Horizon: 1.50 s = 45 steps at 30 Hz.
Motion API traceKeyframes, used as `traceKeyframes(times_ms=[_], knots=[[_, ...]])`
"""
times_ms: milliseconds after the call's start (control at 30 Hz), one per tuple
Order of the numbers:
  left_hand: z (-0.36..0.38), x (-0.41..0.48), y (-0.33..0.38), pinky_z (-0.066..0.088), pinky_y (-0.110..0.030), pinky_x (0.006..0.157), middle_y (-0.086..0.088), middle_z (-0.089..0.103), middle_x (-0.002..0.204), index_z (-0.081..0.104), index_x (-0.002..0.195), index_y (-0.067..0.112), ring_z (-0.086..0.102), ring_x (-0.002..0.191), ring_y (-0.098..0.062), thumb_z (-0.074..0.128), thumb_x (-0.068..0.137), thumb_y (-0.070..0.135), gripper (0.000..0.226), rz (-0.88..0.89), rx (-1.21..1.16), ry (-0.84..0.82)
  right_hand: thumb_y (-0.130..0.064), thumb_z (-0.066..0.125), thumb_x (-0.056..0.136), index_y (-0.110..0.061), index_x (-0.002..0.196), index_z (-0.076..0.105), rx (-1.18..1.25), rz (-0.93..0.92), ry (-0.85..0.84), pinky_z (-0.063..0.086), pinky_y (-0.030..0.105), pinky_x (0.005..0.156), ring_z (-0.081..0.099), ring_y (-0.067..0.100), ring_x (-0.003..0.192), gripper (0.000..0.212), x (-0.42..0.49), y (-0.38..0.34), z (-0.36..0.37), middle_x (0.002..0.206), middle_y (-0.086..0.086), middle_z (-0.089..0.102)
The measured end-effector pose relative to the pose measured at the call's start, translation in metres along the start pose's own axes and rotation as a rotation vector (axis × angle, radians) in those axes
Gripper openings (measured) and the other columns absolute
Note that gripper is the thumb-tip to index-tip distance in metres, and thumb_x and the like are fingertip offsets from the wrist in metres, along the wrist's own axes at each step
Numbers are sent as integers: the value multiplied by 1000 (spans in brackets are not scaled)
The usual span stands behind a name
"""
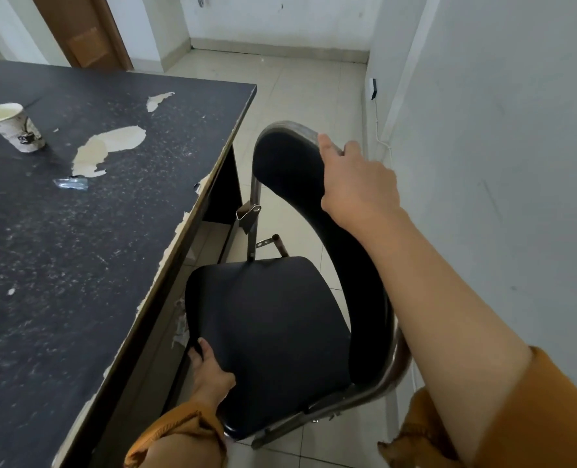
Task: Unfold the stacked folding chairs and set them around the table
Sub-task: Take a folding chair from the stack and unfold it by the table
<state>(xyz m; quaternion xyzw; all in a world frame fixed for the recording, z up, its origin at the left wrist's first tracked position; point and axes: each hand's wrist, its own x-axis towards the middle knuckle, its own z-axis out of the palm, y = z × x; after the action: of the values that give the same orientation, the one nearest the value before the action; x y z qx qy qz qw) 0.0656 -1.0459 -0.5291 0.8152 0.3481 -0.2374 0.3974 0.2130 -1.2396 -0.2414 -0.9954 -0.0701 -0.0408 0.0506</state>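
A black padded folding chair [270, 319] with a metal frame stands unfolded beside the right edge of the dark table [118, 204], its seat flat. My right hand [354, 177] grips the top of the curved backrest [290, 163], thumb on the pad and fingers over the metal rim. My left hand [209, 369] holds the front left edge of the seat, thumb on top and fingers hidden beneath. The chair's legs are mostly hidden under the seat.
The worn table top carries a paper cup [13, 128] and a small clear wrapper [71, 184]. A white wall [499, 163] runs close along the chair's right side. Tiled floor [300, 82] opens beyond the chair toward a far corner and a brown door [84, 32].
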Motion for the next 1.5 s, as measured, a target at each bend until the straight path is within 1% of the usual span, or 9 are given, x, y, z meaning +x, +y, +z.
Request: traceKeyframes(times_ms=[100,300,500,733,900,1000,1100,1233,1500], knots=[[1,0,8,22,-44,118,-6,-29,154,-20,148,16,9,146,-30,72,79,6,116,-11,4,-18,-19,60,88,-11,153,6,-204,-54,52,41,38,86,43,33,119,85,-1,-8,10,144,20,29],[11,-4,15,26,-45,116,-9,-33,152,-28,145,17,10,146,-31,73,79,9,121,-67,68,-12,-29,58,89,-6,153,3,-552,-101,82,27,51,109,15,42,141,88,-6,-10,31,157,23,0],[16,-1,11,29,-45,114,-8,-28,154,-26,146,19,16,144,-34,74,79,11,121,-43,107,5,-26,71,80,-14,153,19,-516,-21,56,24,56,109,14,46,140,90,-6,-6,35,157,22,2],[28,12,-3,27,-44,112,-3,-24,156,-24,147,25,17,142,-39,73,80,19,118,-11,148,20,-13,67,82,-18,140,39,-450,119,86,24,51,109,25,48,132,65,0,8,39,150,26,19],[30,17,-6,31,-43,110,-3,-24,156,-24,147,27,17,142,-38,73,81,21,117,-6,161,16,-18,65,84,-16,134,49,-467,131,125,20,54,111,20,50,136,52,-2,9,42,151,25,21],[32,18,-8,31,-45,110,-2,-23,156,-23,147,29,17,142,-38,72,82,22,115,-2,164,27,-23,48,93,-14,140,44,-507,-32,168,15,53,115,14,48,141,49,-23,-17,80,156,21,17],[33,23,-11,31,-46,110,-3,-23,156,-22,147,30,15,143,-38,72,81,25,116,14,188,23,-23,48,93,-12,149,30,-271,-220,-210,17,49,115,7,41,145,60,-78,-53,162,159,13,8],[40,33,-22,32,-45,109,-7,-23,156,-17,147,38,14,142,-39,72,80,33,111,96,253,19,-32,35,103,-15,155,-3,-62,-195,-735,10,49,119,-10,33,148,67,-141,-60,275,161,2,-15],[71,56,-43,29,-43,112,0,-32,153,3,148,44,8,142,-38,65,87,26,89,271,298,26,-50,14,102,-30,150,-19,131,-197,-718,-10,58,115,-30,23,143,62,-177,-25,369,154,-13,-32]])
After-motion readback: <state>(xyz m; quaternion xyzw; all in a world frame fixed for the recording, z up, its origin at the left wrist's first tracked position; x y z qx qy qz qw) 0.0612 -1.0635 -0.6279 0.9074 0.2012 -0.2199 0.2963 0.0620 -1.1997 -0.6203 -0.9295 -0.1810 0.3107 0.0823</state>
